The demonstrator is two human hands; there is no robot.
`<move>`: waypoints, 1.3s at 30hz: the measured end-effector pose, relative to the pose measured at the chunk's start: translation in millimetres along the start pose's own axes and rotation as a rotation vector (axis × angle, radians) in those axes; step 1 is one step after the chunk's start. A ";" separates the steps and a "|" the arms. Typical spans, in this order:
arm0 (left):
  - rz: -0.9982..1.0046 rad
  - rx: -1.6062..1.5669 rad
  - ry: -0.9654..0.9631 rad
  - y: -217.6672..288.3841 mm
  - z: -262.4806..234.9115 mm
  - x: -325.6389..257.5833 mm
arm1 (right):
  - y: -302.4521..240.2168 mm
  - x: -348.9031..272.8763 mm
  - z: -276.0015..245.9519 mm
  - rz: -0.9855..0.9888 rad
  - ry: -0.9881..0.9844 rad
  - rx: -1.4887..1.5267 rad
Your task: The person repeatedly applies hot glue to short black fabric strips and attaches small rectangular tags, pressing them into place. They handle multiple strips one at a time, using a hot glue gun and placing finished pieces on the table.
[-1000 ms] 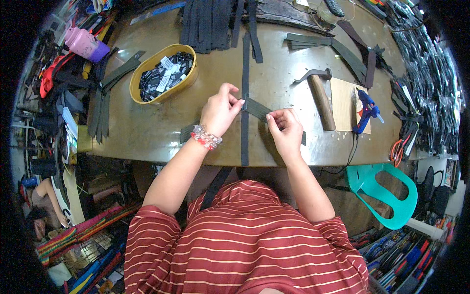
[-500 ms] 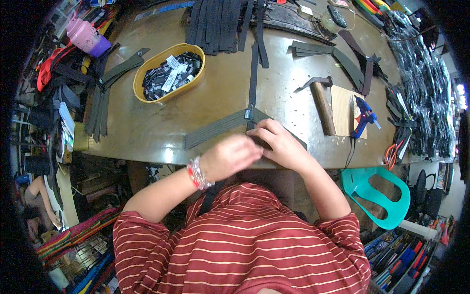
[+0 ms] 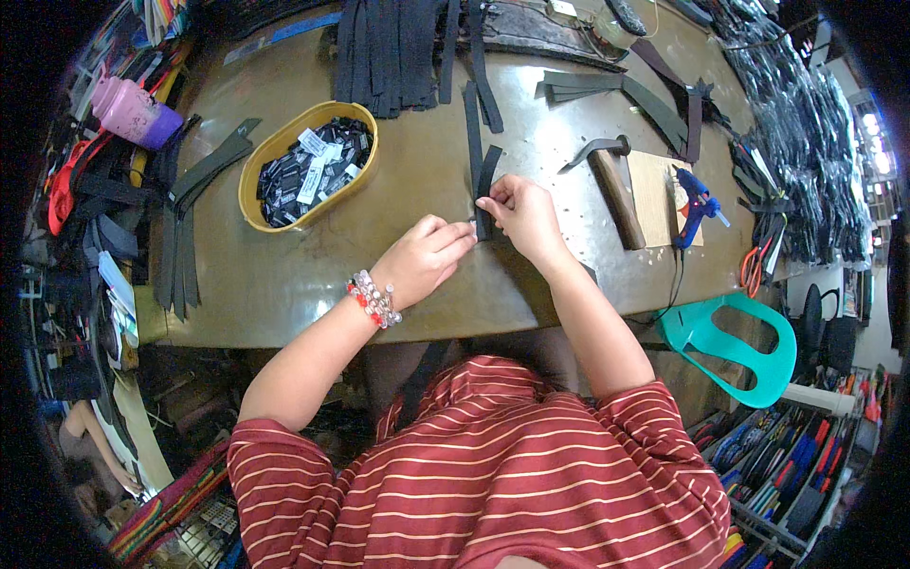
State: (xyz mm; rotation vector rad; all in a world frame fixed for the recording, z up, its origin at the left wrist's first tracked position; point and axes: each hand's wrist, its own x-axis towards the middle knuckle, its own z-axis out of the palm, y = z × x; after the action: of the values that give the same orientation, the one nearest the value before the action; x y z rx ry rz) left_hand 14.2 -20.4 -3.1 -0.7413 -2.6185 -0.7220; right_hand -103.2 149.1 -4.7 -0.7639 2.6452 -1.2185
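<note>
A dark webbing strap (image 3: 488, 171) stands out from between my hands near the front of the table. My right hand (image 3: 521, 218) pinches it with thumb and forefinger. At its lower end the fingertips of my left hand (image 3: 428, 254) are pressed together, touching the strap beside a small pale spot that may be a label. Behind it another black strap (image 3: 473, 114) lies lengthwise on the table. The yellow tub (image 3: 248, 194) of small black and white labels (image 3: 313, 166) stands to the left of my hands.
Right of my hands lie a hammer (image 3: 616, 199), a wooden board (image 3: 654, 180) and a blue glue gun (image 3: 699, 211). Black straps (image 3: 384, 57) hang together at the back. Green straps (image 3: 185, 213) lie at left, more (image 3: 654, 114) at right. Orange-handled scissors (image 3: 751, 270) rest near the right edge.
My hands have moved slightly away from me and come apart a little. The strap that lay slanting to the left is gone from there, and a strap end now rises between my fingers.
</note>
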 end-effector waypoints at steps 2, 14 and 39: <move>0.006 0.005 -0.015 -0.1 -1.8 1.2 | 6.5 0.1 5.5 -0.005 0.016 -0.010; -0.012 0.068 -0.032 3.3 1.6 -0.4 | 4.9 3.8 4.4 -0.072 0.036 -0.146; -0.316 0.165 -0.287 87.9 28.6 1.8 | -21.5 -78.7 -112.4 0.173 0.274 0.011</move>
State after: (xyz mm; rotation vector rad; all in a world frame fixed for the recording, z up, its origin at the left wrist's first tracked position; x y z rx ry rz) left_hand 57.1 60.7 7.7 -0.4123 -3.0560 -0.4990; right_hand -62.7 252.4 78.9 -0.3791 2.8416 -1.3745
